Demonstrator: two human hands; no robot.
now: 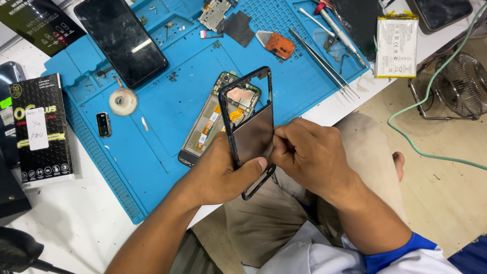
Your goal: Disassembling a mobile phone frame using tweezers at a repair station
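The left hand (223,170) grips a black phone frame (251,129) by its lower edge, thumb across the front, holding it nearly upright above the blue mat (167,101). The right hand (309,152), at three o'clock of the frame, is closed, fingertips pinched on the frame's right edge. Behind the frame, at eleven o'clock, an opened phone (210,122) lies on the mat. Tweezers (324,63) lie at one o'clock, a battery (396,45) beyond.
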